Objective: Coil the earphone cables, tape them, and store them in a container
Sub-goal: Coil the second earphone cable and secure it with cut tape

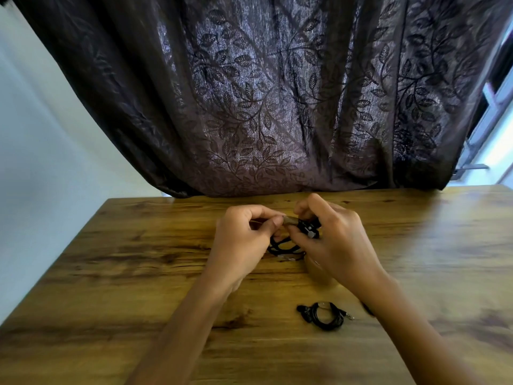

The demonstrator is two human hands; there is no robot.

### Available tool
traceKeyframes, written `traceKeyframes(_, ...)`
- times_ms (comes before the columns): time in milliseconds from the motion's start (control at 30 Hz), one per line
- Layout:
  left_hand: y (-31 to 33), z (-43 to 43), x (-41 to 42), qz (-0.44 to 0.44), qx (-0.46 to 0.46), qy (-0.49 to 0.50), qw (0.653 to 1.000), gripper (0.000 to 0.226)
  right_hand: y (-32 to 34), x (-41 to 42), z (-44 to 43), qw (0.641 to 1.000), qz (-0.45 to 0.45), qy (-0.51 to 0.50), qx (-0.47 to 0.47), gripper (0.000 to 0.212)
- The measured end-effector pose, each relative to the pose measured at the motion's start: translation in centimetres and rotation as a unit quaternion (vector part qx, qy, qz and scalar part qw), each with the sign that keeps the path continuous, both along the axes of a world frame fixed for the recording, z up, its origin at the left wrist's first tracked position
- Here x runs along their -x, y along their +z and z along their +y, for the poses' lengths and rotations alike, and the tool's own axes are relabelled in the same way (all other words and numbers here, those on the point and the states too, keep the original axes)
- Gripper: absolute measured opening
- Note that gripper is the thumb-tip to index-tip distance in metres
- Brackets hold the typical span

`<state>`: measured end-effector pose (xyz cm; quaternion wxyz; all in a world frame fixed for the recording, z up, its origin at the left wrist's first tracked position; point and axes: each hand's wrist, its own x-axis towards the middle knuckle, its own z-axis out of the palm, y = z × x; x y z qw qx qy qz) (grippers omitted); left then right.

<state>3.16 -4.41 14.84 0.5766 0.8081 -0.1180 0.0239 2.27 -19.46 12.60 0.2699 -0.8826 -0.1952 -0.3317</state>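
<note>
head view. forearms come in from the bottom edge, both bare, and meet over the middle of the counter [138,259], a wood-grain top.

nearest loose item: second earphone coil [324,315], black, already wound into a small ring and lying flat on the counter between the two forearms, closer to the right one. its metal jack plug [350,316] sticks out on the right side. nothing touches it.

left hand [244,234]: fingers curled, thumb and forefinger pinching a tape strip [290,220], short and pale. the strip runs across to the top of the bundle in the other hand.

right hand [336,240]: fingers curled round the earphone coil [286,245], a black bundle of loops held between both hands, just above the counter. lower loops hang out below the fingers; a small grey piece shows on the cable near the right fingertips.

pale see-through shape [319,273] sits on the counter under the right wrist, too blurred to name. dark bit [367,308] pokes out beside the right forearm, mostly hidden.

behind the counter: dark curtain [263,107] with a leaf pattern, hanging down to the counter's far edge. plain wall [33,134] at left, window frame [494,107] at right.
</note>
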Motion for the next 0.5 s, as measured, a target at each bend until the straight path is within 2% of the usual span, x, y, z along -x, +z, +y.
traceKeyframes(167,0.1,-0.2,0.0,0.027,0.022,0.006,0.999,0.011,-0.4,0.2,0.2,0.999,-0.024,-0.025,-0.011,0.03)
traceKeyframes(333,-0.2,-0.2,0.0,0.129,0.092,-0.022,0.987,0.009,-0.9,0.4,0.1,0.999,-0.028,-0.021,-0.011,0.041)
traceKeyframes(500,-0.5,-0.1,-0.1,0.168,0.124,-0.028,0.978,0.011,-1.3,0.4,0.1,0.999,-0.011,-0.025,-0.044,0.048)
